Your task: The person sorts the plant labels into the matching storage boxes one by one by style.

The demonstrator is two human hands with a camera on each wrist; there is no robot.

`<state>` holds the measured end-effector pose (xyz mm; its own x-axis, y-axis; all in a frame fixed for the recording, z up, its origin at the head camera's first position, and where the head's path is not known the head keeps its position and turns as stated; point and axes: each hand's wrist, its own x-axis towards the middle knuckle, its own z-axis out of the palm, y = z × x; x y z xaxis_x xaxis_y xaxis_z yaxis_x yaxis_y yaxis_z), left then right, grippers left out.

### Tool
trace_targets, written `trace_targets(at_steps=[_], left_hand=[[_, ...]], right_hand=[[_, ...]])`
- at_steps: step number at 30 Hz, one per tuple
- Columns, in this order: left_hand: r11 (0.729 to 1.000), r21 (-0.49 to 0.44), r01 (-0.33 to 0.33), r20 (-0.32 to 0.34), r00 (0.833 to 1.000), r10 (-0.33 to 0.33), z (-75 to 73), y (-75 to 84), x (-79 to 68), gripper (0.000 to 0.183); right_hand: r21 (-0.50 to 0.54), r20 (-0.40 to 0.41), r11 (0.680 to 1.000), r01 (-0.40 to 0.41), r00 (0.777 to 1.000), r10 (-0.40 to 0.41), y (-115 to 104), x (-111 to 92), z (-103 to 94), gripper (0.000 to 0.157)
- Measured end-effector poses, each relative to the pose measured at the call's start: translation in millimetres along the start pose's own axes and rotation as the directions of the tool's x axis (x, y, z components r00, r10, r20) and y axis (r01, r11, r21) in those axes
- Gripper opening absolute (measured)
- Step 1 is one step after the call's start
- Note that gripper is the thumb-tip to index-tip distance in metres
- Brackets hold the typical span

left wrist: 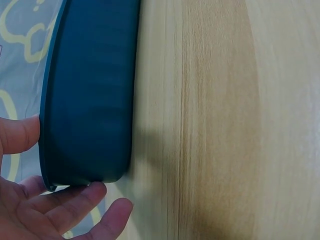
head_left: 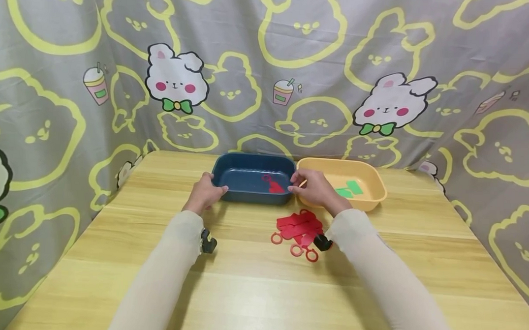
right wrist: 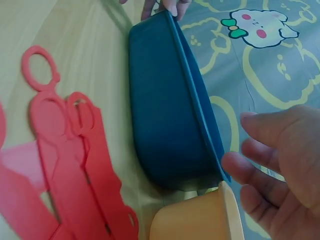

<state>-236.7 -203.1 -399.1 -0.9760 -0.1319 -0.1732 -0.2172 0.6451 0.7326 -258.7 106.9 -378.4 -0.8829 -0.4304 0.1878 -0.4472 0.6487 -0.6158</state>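
A dark blue plastic basin (head_left: 254, 198) stands at the back of the table, with a flat red piece with a ring (head_left: 276, 187) inside. My left hand (head_left: 202, 194) holds its left end. In the left wrist view the thumb (left wrist: 22, 135) lies against the rim while the fingers reach round the end wall. At the other end is my right hand (head_left: 315, 188), its fingers loosely bent. The right wrist view shows a fingertip (right wrist: 232, 162) at or very near the blue rim, the thumb apart from it. Nothing shows between those fingers.
A yellow-orange basin (head_left: 364, 205) stands against the blue one's right end, with flat green pieces (head_left: 354, 187) inside. In front lies a pile of flat red pieces with rings (head_left: 299, 225), beneath my right wrist. A patterned grey curtain (head_left: 246, 85) hangs behind the wooden table (head_left: 245, 292).
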Motion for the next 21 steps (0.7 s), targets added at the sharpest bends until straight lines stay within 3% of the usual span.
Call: trace_targets(at_steps=[8, 13, 21], left_hand=[[1.000, -0.009, 0.012, 0.007, 1.000, -0.012, -1.7, 3.9, -3.1, 0.072], [1.000, -0.003, 0.013, 0.017, 1.000, -0.012, -1.6, 3.6, -2.1, 0.072], [1.000, -0.010, 0.016, 0.033, 0.999, -0.016, -1.3, 3.8, -0.3, 0.073]], right_hand=[[-0.041, 0.149, 0.998, 0.055, 0.988, -0.048, 6, -16, -1.2, 0.015], [-0.092, 0.249, 0.993, 0.079, 0.967, -0.054, 11, -27, -2.5, 0.016], [-0.227, 0.401, 0.974, 0.024, 0.913, 0.071, 25, -43, -0.9, 0.025]])
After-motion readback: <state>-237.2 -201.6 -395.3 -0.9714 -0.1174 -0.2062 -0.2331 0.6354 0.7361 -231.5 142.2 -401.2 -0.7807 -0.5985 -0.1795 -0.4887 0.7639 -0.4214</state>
